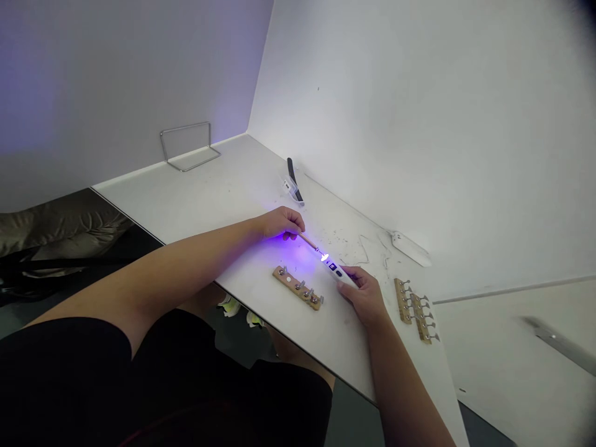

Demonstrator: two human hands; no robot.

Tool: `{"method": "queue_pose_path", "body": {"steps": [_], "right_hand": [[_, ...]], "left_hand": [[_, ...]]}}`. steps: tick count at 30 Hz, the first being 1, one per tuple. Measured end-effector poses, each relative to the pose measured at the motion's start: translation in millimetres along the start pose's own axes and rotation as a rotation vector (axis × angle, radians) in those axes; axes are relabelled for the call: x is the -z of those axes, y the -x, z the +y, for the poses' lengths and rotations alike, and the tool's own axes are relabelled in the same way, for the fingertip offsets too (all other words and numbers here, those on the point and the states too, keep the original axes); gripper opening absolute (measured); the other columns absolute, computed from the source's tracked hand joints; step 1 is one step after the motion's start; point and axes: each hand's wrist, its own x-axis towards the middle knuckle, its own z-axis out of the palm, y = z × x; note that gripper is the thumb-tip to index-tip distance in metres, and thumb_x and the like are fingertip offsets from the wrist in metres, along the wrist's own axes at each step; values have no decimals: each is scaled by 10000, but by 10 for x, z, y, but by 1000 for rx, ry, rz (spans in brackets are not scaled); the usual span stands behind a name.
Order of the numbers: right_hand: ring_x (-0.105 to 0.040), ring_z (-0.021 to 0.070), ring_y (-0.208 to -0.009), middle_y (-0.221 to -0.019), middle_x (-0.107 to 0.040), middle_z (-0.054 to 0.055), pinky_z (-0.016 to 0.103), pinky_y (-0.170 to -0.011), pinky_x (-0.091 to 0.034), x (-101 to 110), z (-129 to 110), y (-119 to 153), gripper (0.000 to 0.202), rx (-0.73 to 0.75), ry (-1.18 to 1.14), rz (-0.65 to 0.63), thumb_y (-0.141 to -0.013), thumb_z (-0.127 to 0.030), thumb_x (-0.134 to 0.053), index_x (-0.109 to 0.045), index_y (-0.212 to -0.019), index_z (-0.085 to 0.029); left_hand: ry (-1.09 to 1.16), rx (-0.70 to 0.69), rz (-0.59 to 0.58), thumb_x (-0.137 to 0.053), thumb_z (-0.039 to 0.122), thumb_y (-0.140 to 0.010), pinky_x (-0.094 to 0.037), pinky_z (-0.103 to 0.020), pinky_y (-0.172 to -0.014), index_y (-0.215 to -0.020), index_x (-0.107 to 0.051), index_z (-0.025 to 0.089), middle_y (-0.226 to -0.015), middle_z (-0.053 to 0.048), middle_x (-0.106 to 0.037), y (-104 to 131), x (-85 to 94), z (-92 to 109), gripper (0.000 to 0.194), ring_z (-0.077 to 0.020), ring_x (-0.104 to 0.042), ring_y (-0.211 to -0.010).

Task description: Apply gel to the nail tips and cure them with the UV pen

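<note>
My left hand (282, 223) is closed on a thin tan stick (308, 241) that slants down to the right. At its far end is a small piece that I cannot make out. My right hand (365, 295) grips a white pen-shaped light (347, 278) with a small dark display and a button. Its tip glows violet-white right by the stick's end; glare hides whether they touch. Below them on the table lies a wooden strip (294, 285) bearing several small metal pieces and a white dot.
Two wooden strips (421, 320) with metal prongs lie at the right. A white lamp-like bar (410, 248), a black curved strip (292, 171) and a clear-and-white item (288, 188) lie near the wall. A wire stand (186, 167) stands at back left. Another person's trousers (60, 226) show beyond the table edge.
</note>
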Motion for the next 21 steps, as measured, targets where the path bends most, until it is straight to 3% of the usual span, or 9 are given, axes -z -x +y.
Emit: {"method": "queue_pose_path", "body": {"steps": [21], "right_hand": [[-623,236,-873,-956,-681,44,334,-729,-494,3,-3,8,349,-22,32,10,-640,-287,-683,-623,-972,-196]], "left_hand": [[-30,13,-19,-516,53,-659,-330,-196,-394,-726,-602,118,-432,16,-540,-5,5,-11,126,-68,-444,-371]]}}
